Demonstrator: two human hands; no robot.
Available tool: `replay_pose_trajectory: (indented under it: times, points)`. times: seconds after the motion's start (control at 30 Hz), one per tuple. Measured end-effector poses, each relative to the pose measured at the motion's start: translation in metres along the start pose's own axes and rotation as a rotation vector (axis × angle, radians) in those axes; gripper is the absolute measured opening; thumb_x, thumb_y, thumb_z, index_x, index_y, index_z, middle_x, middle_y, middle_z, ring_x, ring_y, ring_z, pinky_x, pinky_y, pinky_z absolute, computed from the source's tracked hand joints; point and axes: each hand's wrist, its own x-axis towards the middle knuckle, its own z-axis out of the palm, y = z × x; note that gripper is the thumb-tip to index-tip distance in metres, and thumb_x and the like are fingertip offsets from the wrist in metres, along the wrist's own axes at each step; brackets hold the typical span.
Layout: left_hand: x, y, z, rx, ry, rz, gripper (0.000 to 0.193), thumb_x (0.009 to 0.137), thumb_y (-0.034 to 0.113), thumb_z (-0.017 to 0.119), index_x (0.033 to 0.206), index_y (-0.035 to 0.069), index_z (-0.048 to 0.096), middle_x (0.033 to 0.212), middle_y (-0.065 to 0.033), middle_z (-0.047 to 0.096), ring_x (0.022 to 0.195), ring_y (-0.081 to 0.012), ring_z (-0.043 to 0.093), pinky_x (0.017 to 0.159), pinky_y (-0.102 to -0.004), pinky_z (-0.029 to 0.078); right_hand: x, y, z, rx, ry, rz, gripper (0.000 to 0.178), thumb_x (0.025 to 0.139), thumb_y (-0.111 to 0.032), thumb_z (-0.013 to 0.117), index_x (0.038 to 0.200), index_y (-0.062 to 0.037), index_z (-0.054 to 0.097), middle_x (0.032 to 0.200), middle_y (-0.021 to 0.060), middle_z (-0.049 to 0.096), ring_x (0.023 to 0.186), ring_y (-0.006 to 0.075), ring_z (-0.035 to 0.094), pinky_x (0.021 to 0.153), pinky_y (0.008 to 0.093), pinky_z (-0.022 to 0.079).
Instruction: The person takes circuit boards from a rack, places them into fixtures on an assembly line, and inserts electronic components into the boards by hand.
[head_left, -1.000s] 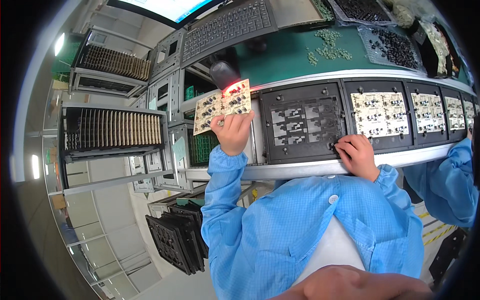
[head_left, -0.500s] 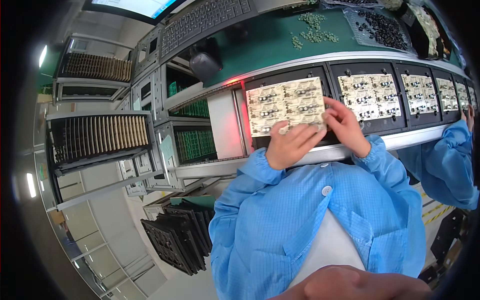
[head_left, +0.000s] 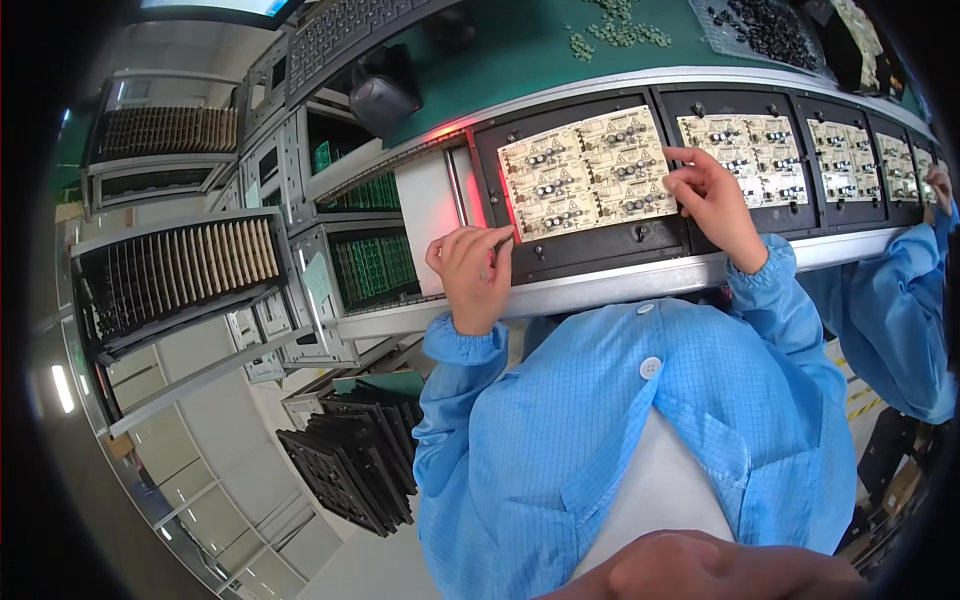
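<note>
- Board (head_left: 588, 170) lies on the black carrier (head_left: 590, 252), long axis left-right.
- My right hand (head_left: 712, 200) — nearer — is at its right edge, fingers slightly parted, seemingly empty.
- Left hand (head_left: 472, 272) near its lower-left corner; I can't tell its grip.

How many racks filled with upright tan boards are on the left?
2. The upper rack is at the picture's upper left; the lower rack is below it, left of the person's left hand. Others may be out of view.
</note>
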Motion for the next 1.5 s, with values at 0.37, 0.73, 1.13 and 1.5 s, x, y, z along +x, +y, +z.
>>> replay_pose_trajectory:
  times: [0.37,0.73,1.13,1.5]
  points:
    - [-0.001,0.003,0.004,-0.064,-0.134,0.021,0.031,0.082,0.013,0.084,0.112,0.015,0.078,0.104,0.0004,0.075,0.11,-0.0207,0.064,0.106,-0.0417,0.031,-0.003,0.012,0.004,0.024,0.022,0.011,0.042,0.101,-0.006,0.069,0.142,-0.0044,0.062,0.098,-0.0022,0.068,0.078,0.0029,0.061,0.063,0.0191,0.05]
    - [-0.001,0.015,0.021,0.146,-0.099,0.164,0.034,0.08,0.021,0.086,0.113,0.019,0.078,0.099,0.0042,0.076,0.102,-0.0154,0.068,0.11,-0.0472,0.027,-0.023,-0.009,0.021,-0.657,0.068,-0.544,0.018,0.083,-0.013,0.083,0.094,-0.0096,0.07,0.089,0.0071,0.07,0.079,0.0272,0.071,0.069,0.0369,0.056]
    - [0.035,-0.015,0.027,0.302,0.068,0.072,0.047,0.083,0.024,0.081,0.128,0.018,0.07,0.098,0.0063,0.073,0.108,-0.0163,0.062,0.105,-0.0493,0.027,-0.031,0.011,0.045,-0.898,0.271,-0.612,0.017,0.082,-0.018,0.083,0.081,-0.0118,0.067,0.079,0.0041,0.069,0.072,0.0267,0.067,0.066,0.0388,0.05]
    - [0.054,-0.038,0.035,-0.009,-0.088,-0.079,0.041,0.083,0.007,0.078,0.122,0.012,0.067,0.094,0.0038,0.075,0.087,-0.0161,0.061,0.1,-0.0382,0.037,0.023,0.006,0.004,-0.933,0.398,-0.679,0.015,0.081,-0.012,0.083,0.095,-0.0102,0.076,0.089,0.0036,0.067,0.096,0.0281,0.063,0.079,0.039,0.054]
